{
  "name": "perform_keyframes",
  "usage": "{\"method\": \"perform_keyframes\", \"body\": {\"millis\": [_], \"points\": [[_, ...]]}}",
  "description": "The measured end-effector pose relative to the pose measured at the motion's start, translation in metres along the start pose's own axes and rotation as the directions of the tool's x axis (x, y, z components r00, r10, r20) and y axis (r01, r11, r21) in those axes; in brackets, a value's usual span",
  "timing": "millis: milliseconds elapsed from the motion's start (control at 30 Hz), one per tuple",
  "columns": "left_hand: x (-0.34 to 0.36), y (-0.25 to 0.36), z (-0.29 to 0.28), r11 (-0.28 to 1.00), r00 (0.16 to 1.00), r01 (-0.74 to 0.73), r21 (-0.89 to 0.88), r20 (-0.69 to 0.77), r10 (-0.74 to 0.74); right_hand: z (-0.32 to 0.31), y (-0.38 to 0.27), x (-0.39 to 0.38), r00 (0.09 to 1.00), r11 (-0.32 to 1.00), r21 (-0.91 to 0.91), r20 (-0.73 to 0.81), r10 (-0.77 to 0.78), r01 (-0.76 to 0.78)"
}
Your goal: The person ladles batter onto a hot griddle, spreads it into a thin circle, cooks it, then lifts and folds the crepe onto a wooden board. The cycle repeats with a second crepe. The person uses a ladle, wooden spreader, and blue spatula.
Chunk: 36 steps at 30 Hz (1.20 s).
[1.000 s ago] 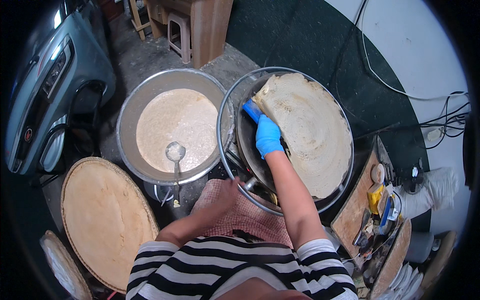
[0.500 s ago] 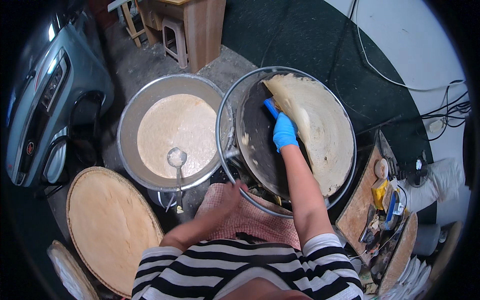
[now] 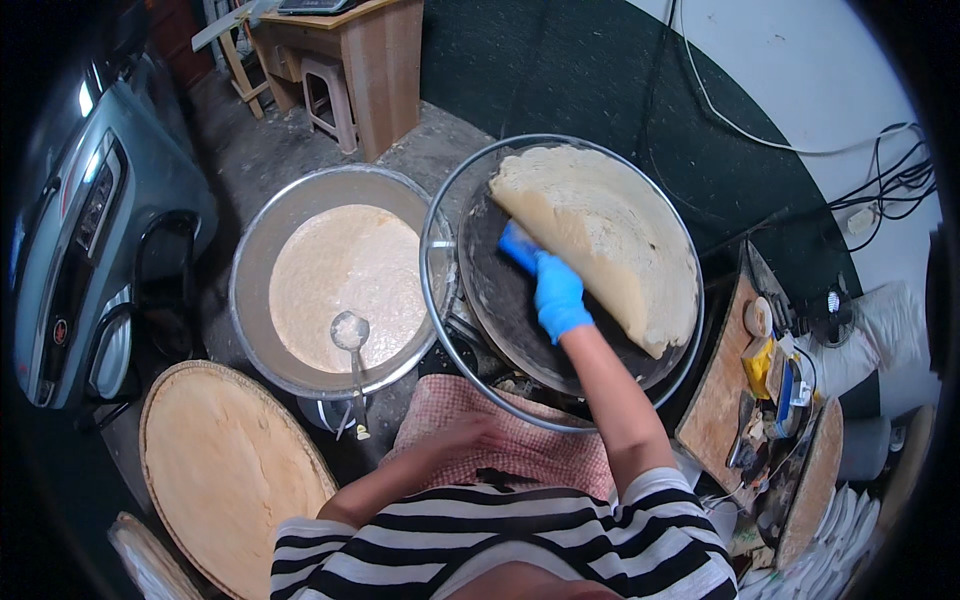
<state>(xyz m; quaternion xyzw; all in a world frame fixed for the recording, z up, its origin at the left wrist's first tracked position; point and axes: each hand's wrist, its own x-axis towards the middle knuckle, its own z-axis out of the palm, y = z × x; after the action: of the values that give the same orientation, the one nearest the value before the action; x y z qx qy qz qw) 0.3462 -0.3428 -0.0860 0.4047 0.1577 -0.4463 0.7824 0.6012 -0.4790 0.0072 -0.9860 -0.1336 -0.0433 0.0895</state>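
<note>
A blue glove covers my right hand (image 3: pixel 560 298), which is closed on a blue scraper (image 3: pixel 519 247) over the round black griddle (image 3: pixel 500 310). Along its far right side lies a large thin pancake (image 3: pixel 640 235), its left edge folded over on itself. The scraper is just left of that fold; whether they touch is unclear. A metal ring (image 3: pixel 432 290) runs around the griddle. My bare left hand (image 3: pixel 472 434) is in front of the checked apron (image 3: pixel 435 405), apart from the ring, its fingers smeared by motion.
Left of the griddle stands a big metal pot (image 3: pixel 250 305) of pale batter, a ladle (image 3: pixel 355 365) resting in it. A stack of round flatbreads (image 3: pixel 230 470) is at lower left, a scooter (image 3: pixel 120 220) beyond. A cluttered board (image 3: pixel 715 385) lies right.
My left hand has let go of the metal ring and drawn back toward the apron. My right hand with the scraper has shifted left and nearer, and the pancake's folded flap now lies differently.
</note>
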Motion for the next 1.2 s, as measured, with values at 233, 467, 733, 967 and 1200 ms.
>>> {"method": "perform_keyframes", "body": {"millis": [233,467,733,967,1200], "points": [[-0.024,0.0,-0.019,0.997,0.988,-0.061,-0.052,-0.146,0.053,0.031,0.004,0.003,0.915,0.986,0.164,-0.396,0.075,-0.01],[-0.019,-0.001,-0.028,0.988,0.968,-0.111,-0.109,-0.237,0.082,0.037,0.051,0.052,0.911,0.962,0.206,-0.334,0.243,-0.181],[-0.023,0.005,-0.029,0.981,0.963,-0.093,-0.167,-0.267,0.046,0.021,0.078,0.054,0.876,0.944,0.311,-0.416,0.244,-0.115],[-0.021,-0.001,-0.034,0.968,0.964,-0.137,-0.212,-0.254,0.081,0.018,0.098,0.045,0.873,0.932,0.282,-0.365,0.324,-0.228],[-0.022,-0.001,-0.024,0.975,0.936,-0.21,-0.071,-0.303,0.18,0.018,0.1,-0.008,0.941,0.97,0.131,-0.247,0.231,-0.204]]}}
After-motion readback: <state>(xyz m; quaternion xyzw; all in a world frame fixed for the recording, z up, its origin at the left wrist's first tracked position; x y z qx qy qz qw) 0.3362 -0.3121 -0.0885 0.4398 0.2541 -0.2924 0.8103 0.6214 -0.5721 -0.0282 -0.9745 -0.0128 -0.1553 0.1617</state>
